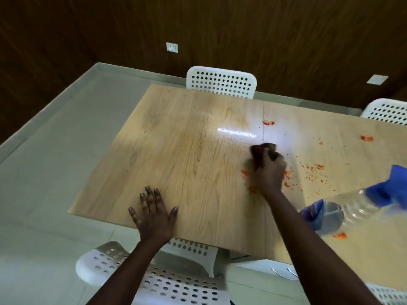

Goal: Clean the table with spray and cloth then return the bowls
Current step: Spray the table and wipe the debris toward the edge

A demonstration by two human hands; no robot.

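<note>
A light wooden table (pixel 187 150) fills the middle of the view. My right hand (pixel 269 172) is shut on a dark cloth (pixel 261 151) and presses it onto the tabletop, blurred with motion. Red smears and specks (pixel 312 172) lie around and to the right of that hand. My left hand (pixel 154 213) rests flat on the near edge of the table with its fingers spread and holds nothing. A clear spray bottle with a blue head (pixel 361 203) lies on its side at the right edge. No bowls are in view.
White perforated chairs stand at the far side (pixel 221 82), at the far right (pixel 387 111) and just below me (pixel 171 280). A dark wood wall runs behind the table. Pale tiled floor (pixel 48 172) lies to the left.
</note>
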